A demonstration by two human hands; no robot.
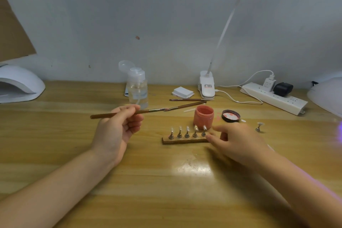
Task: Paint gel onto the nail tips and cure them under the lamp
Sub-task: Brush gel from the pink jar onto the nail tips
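My left hand (118, 127) pinches the brush (129, 113), pink gel on its tip, while my right hand (238, 142), fingers loose (blurred), reaches the strip (185, 140) of nail tips (187, 131) beside the jar (203, 116): steady it, then stroke thinly.

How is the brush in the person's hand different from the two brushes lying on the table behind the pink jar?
The held brush is pinched in the left hand and hangs above the table; the two spare brushes lie flat on the table, untouched. The held brush's tip shows pink gel; the spare brushes' tips are too small to judge. The held brush is nearer the camera, left of the pink jar. All three have slim brown handles.
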